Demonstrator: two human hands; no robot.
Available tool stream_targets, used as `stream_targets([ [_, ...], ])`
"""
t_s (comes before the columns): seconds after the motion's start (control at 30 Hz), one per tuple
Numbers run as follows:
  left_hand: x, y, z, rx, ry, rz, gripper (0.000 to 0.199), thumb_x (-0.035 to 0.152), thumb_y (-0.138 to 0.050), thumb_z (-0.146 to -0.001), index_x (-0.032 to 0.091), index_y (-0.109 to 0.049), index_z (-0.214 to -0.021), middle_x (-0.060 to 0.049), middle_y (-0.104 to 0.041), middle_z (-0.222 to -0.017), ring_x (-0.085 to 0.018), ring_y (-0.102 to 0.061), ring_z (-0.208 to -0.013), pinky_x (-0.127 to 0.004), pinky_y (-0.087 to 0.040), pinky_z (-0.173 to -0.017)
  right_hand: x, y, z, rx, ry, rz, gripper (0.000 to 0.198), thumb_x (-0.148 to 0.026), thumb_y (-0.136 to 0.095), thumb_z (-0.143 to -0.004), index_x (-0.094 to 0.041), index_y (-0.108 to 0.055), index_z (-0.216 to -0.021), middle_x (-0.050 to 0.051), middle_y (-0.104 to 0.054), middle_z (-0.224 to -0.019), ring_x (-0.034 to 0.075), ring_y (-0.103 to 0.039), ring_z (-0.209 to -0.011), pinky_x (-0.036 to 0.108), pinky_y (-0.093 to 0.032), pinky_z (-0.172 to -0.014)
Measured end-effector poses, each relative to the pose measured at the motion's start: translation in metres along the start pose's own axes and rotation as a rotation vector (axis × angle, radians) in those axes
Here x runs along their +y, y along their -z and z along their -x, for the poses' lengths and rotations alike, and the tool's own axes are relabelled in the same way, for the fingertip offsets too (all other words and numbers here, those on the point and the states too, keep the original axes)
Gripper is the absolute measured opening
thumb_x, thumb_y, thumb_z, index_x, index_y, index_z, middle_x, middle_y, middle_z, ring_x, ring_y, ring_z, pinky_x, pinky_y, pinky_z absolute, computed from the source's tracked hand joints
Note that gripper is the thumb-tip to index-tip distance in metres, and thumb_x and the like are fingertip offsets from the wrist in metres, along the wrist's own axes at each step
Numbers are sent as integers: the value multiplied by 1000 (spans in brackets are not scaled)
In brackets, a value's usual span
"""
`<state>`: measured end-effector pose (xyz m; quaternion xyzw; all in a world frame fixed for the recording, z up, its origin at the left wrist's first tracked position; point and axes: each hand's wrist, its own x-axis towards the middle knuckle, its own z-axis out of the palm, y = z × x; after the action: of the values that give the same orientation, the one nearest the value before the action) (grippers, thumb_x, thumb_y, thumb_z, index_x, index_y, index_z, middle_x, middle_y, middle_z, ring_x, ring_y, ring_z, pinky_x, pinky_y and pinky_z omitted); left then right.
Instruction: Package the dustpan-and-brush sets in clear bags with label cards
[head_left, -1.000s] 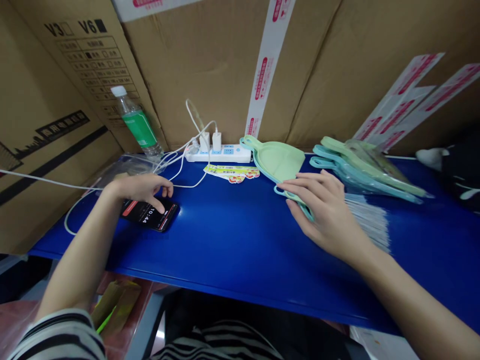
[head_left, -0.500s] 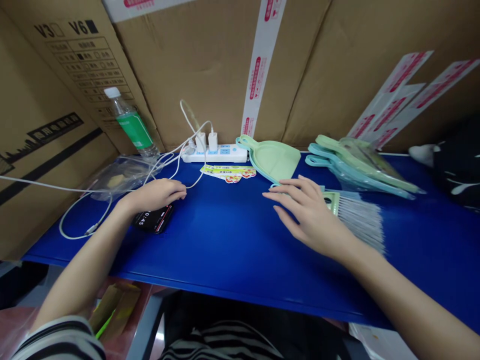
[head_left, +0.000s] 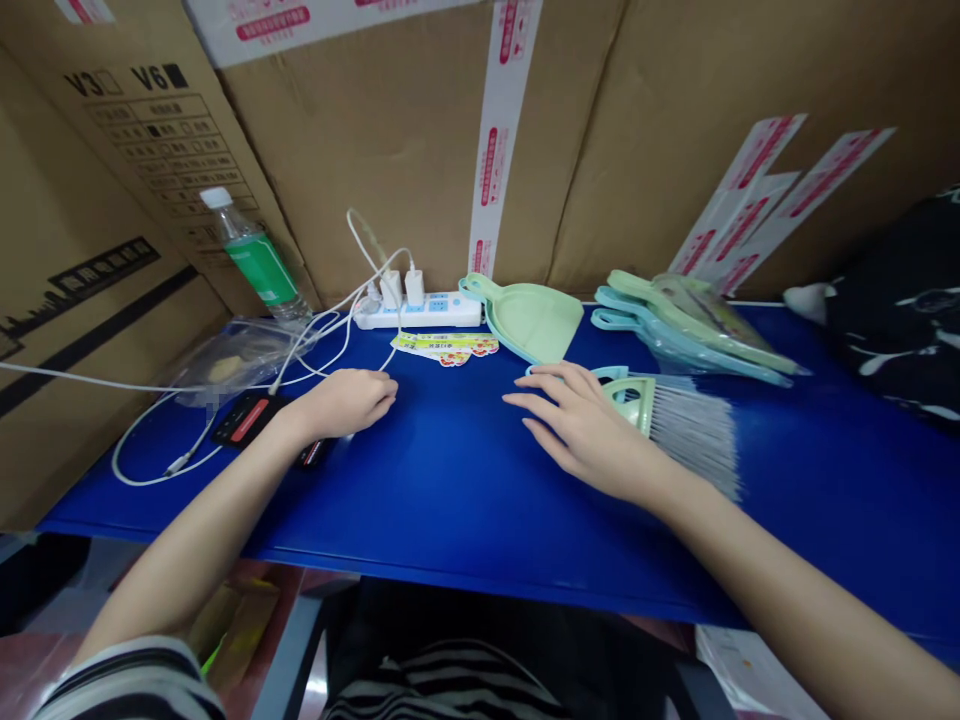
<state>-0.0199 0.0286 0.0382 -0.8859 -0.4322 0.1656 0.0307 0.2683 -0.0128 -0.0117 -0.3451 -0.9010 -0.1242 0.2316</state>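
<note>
My left hand [head_left: 349,405] is curled closed above the blue table, and nothing shows sticking out of it. Under its wrist lies a phone [head_left: 313,455], mostly hidden, beside a black device with a red label [head_left: 249,420]. My right hand [head_left: 581,425] has its fingers stretched out and apart over the handle side of a small brush [head_left: 694,435] with grey bristles; whether it touches the brush I cannot tell. Just behind that hand, a light green dustpan [head_left: 541,315] lies on a blue one. Bagged green and blue dustpans [head_left: 690,325] lie further right.
A white power strip [head_left: 420,312] with plugged-in chargers and loose white cables [head_left: 142,482] lies at the back left. Printed paper strips [head_left: 446,347] lie before it. A green-labelled bottle [head_left: 259,260] stands near a plastic bag [head_left: 225,360]. Cardboard boxes [head_left: 420,150] wall the back.
My left hand has moved right, off the phone, and the red-labelled device now shows. My right hand has shifted slightly left, uncovering more of the brush. The view has turned a little right.
</note>
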Motion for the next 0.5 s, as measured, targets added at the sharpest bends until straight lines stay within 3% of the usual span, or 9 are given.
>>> stream_targets([
  [0.5,-2,-20,1,107,9,-3,29,21,-35,-95,17,-59,-79,-8,-65,-81,-21,-64,-78,-34,-52,-73,7,-4,2,-88,-56,-42,33,-17,-40,-95,-16,-64,-117,19,-64,-120,30,-59,-116,55,-51,-93],
])
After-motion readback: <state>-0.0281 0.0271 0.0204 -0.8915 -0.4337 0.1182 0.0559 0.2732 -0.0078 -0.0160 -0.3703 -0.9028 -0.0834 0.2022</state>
